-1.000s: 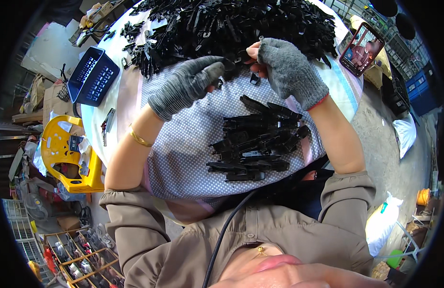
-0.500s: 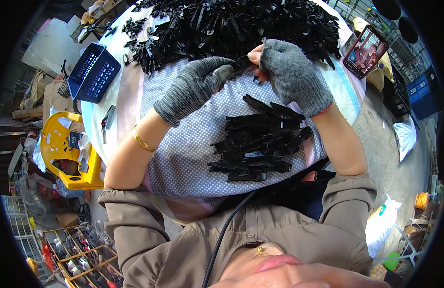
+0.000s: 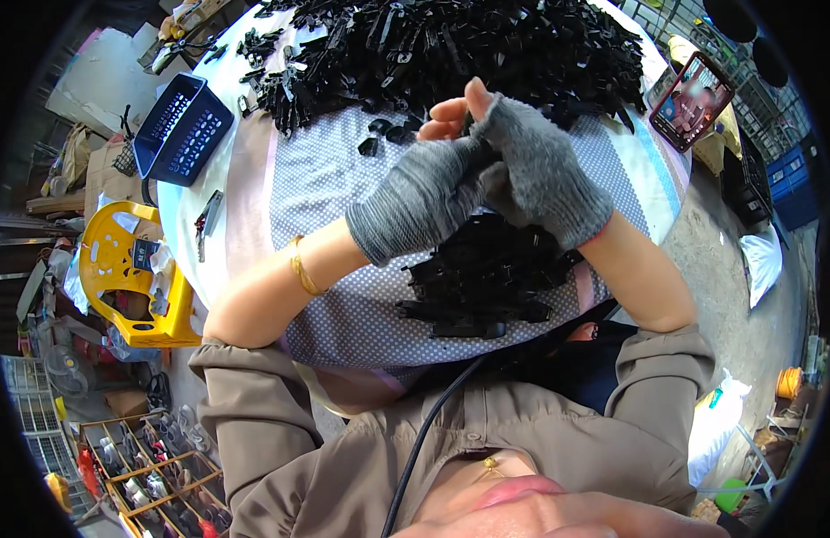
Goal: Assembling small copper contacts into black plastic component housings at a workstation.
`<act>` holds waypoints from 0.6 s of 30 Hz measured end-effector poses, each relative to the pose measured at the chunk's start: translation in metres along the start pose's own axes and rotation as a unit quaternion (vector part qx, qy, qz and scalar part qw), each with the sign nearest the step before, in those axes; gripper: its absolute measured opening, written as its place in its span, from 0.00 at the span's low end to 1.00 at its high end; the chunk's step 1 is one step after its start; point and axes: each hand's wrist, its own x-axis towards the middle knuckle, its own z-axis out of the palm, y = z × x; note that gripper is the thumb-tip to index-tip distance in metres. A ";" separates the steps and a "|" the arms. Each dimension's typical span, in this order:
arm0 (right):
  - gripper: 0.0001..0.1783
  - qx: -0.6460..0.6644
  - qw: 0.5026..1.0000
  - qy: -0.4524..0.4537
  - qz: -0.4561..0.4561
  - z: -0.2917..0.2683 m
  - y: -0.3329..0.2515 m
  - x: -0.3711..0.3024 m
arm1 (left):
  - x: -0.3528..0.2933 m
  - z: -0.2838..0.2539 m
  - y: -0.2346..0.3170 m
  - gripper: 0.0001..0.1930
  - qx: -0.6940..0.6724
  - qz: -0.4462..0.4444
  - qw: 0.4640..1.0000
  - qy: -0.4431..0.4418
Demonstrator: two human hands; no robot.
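Head view, dotted tablecloth (image 3: 343, 179), cluttered workshop floor (image 3: 747, 215)

Both forearms enter from lower edge, bare from elbow to wrist, tan sleeves pushed up. Left hand (image 3: 424, 197) in grey fingerless glove, wrist bent, fingers curled inward twd the right. Gold bangle on left wrist. Right hand (image 3: 536, 175) in matching grey glove, bare fingertips (image 3: 451, 112) raised and pinched together. Hands touching, knuckles pressed side by side at centre. What they pinch: can't tell, hidden btw gloves.
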 end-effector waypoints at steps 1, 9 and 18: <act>0.33 -0.032 0.999 -0.003 -0.043 0.001 -0.001 -0.003 | -0.001 0.000 0.003 0.11 0.001 0.000 1.000 0.001; 0.20 -0.394 0.892 0.042 -0.219 -0.051 -0.004 0.009 | 0.002 -0.016 0.019 0.12 0.108 0.004 0.986 -0.130; 0.13 -0.708 0.698 0.030 -0.104 -0.034 0.005 0.004 | 0.068 -0.087 -0.073 0.16 0.179 -0.137 0.961 0.162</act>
